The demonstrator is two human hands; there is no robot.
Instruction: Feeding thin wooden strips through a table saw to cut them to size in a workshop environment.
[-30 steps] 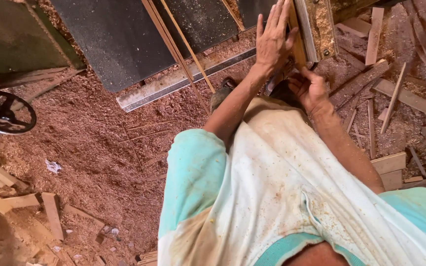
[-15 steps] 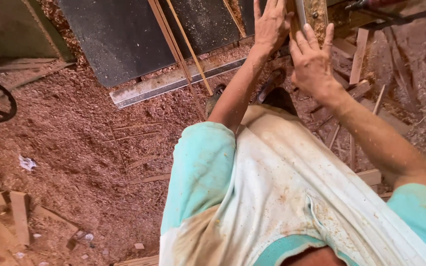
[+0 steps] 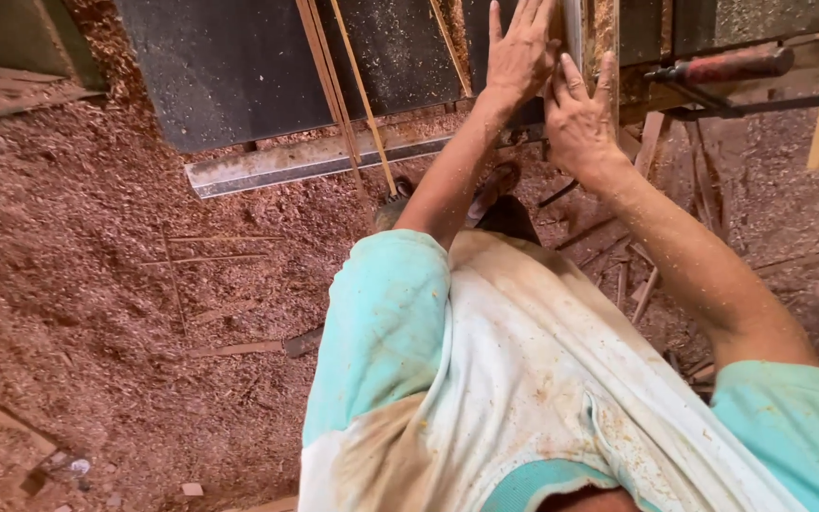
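Wood strip: I see a thin pale wood strip (image 3: 575, 38) standing on edge on the dark desk (image 3: 239, 66), at the top.
Left hand: my left hand (image 3: 520, 57) lies flat against the strip's left side, fingers straight, grip wide open.
Right hand: my right hand (image 3: 580, 118) presses beside the strip, fingers spread, holding nothing.
Nearby: thin sticks (image 3: 334, 95) lean on the desk; a red-handled tool (image 3: 727, 66) sits to the right.
Floor: red sawdust floor (image 3: 97, 284) is below.

soft even daylight, faint shadows, mostly sharp, wide-angle stretch.
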